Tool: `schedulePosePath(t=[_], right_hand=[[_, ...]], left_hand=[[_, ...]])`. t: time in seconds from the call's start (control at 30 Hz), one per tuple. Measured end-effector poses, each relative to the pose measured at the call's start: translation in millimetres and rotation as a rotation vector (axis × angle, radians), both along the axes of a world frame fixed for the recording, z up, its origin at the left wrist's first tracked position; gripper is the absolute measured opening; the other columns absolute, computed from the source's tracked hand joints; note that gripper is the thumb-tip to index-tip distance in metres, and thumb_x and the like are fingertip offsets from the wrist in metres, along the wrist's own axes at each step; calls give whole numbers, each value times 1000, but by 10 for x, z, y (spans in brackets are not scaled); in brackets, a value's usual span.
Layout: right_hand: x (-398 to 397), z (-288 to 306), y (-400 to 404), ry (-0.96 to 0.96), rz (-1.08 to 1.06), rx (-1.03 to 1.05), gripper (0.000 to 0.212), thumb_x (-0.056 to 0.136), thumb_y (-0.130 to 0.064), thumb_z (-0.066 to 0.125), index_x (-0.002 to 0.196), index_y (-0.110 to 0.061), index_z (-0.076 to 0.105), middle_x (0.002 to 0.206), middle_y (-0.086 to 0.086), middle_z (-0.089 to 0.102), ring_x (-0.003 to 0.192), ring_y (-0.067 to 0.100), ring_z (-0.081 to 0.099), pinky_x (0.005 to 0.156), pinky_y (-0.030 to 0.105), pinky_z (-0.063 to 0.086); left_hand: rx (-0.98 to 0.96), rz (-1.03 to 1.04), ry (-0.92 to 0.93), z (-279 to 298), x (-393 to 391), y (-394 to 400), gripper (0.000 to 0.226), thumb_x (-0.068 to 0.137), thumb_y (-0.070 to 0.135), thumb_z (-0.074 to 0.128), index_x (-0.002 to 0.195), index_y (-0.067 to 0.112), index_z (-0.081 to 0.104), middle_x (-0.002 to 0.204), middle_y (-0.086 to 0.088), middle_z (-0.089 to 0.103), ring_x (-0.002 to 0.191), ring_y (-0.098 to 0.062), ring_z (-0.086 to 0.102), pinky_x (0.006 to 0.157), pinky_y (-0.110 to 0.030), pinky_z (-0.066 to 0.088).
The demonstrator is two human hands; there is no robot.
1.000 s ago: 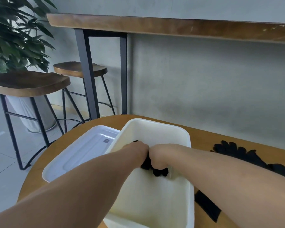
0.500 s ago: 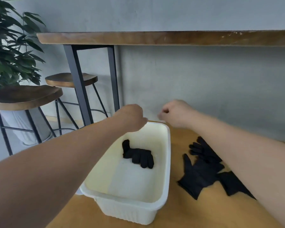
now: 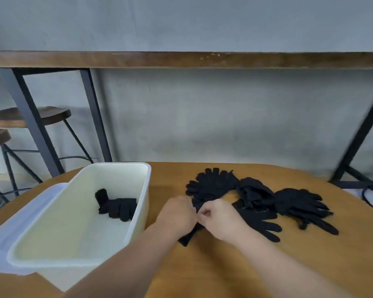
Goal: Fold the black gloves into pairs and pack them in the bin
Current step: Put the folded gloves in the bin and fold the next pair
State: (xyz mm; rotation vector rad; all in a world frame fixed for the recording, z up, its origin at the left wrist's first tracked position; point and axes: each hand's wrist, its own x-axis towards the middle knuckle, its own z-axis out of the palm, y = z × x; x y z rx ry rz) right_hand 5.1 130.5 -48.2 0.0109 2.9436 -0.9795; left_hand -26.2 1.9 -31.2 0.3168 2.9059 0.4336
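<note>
Landmark: cream bin (image 3: 138,214), standing on the round wooden bench (image 3: 256,265), open at the top.
Inside the bin: one folded pair (image 3: 116,206) of black gloves, lying against the far right wall, on the bin floor.
Under the bin: translucent lid (image 3: 19,222), jutting out past the bin's left side.
Right of the bin: loose gloves (image 3: 256,196) in a black heap on the bench, fingers fanned in several directions, some overlapping.
Furthest from the bin: a glove (image 3: 302,205) at the right end of the heap, fingers pointing right and toward the bench's near edge.
Left hand (image 3: 177,214): just right of the bin's right wall, fingers curled and closed on black fabric at the heap's near-left edge.
Right hand (image 3: 220,218): just beside the left, nearly touching it, fingers curled and pinching the same black fabric.
Held piece: a glove (image 3: 190,235), partly hidden under both hands, its lower end trailing on the bench below the left wrist.
Hands together: close side by side, both clamped on fabric; exact grip hidden by the knuckles.
Behind the bin: dark metal legs of a tall wooden counter (image 3: 181,59), grey wall beyond.
Far left of the bin: two wooden stools (image 3: 30,115) on black frames.
</note>
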Motion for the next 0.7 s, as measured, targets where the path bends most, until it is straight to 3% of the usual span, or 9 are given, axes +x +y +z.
schedulePosePath(t=[0.07,0.13,0.2,0.27,0.33,0.4,0.47,0.6,0.7], right_hand=[[57,-250,-93,-53,38,0,19,90,-39,64,101,-26,72,87,-8,67,77,12,64,72,31,56],[55,-442,-188,-63,62,44,38,86,-44,67,119,-25,65,104,-9,56,92,13,60,80,30,52],[35,-541,-249,-49,80,115,46,87,-45,66,127,-25,60,111,-9,47,92,17,55,77,30,46],[10,-556,-266,8,121,198,36,94,-39,59,126,-24,61,115,-8,46,90,20,57,76,30,45],[-14,-527,-244,67,146,223,23,100,-29,50,112,-22,68,112,-5,49,87,22,60,78,32,49],[-45,-464,-193,74,149,178,23,100,-23,46,93,-18,68,104,-4,50,82,21,59,79,36,52],[-69,-361,-105,10,150,140,23,99,-20,46,87,-16,65,102,-2,53,84,21,59,80,39,53],[7,-228,-10,-77,175,163,17,94,-25,53,93,-21,69,100,-2,64,89,20,63,80,38,56],[126,-336,-112,-125,206,208,33,92,-36,60,122,-23,65,119,-4,55,106,20,58,89,35,50]], left_hand=[[-112,30,-82,-293,-18,-104,30,93,8,47,122,11,54,123,-7,55,101,-20,59,76,-27,48],[-130,42,-138,-479,-6,-217,44,92,7,52,134,15,45,134,-5,46,110,-16,54,90,-25,48],[-64,57,-146,-601,-8,-307,55,91,9,57,142,16,38,138,-2,44,118,-15,52,97,-23,45],[22,81,-145,-645,-6,-344,56,92,8,57,143,18,37,140,-1,44,121,-15,52,97,-20,43],[89,88,-117,-662,-2,-340,53,91,7,56,141,18,41,139,-1,47,119,-15,53,95,-20,44],[148,74,-70,-667,12,-327,50,89,7,59,135,20,48,134,-1,51,113,-14,55,93,-22,47],[124,22,-4,-639,38,-308,43,89,10,62,129,22,53,127,1,48,105,-15,56,88,-24,49],[-13,-68,48,-641,112,-297,25,93,16,56,117,19,59,113,2,44,101,-20,57,83,-25,47],[-25,-59,84,-706,156,-341,20,94,16,51,110,17,62,103,4,45,106,-19,56,80,-22,42]])
